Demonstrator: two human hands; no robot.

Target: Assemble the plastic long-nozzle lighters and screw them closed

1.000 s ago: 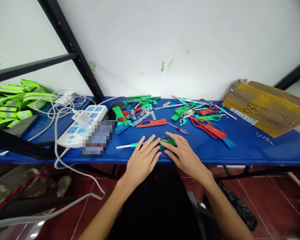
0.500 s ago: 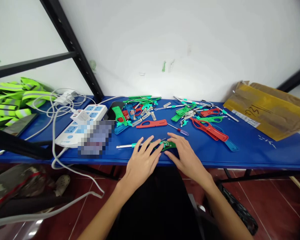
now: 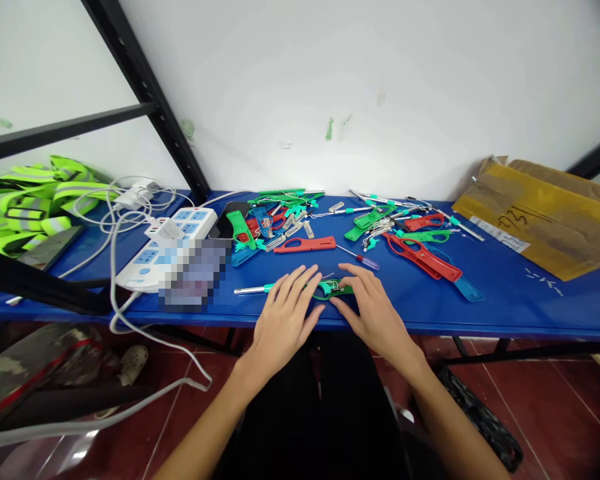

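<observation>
A long-necked lighter with an opened green handle [image 3: 325,291] lies near the front edge of the blue table. Its metal tube [image 3: 250,291] points left, and small inner parts and wires show in the handle. My left hand [image 3: 283,317] lies over the lighter's middle, fingers stretched out side by side and covering part of it. At the handle's right end, my right hand [image 3: 377,310] has its thumb on the near side and curled fingers on the far side. Beyond the hands are a red handle shell [image 3: 305,245] and a screwdriver [image 3: 367,262].
Mixed lighter parts [image 3: 280,223] form a pile at the back; another pile with red shells [image 3: 430,260] is to the right. On the left stand a white power strip [image 3: 145,257] and a blurred phone [image 3: 195,273]. A cardboard box [image 3: 545,220] sits at the right.
My left fingers have drawn closer together and shifted slightly left, uncovering more of the green handle. My right hand stays at the handle's end. The view has shifted slightly.
</observation>
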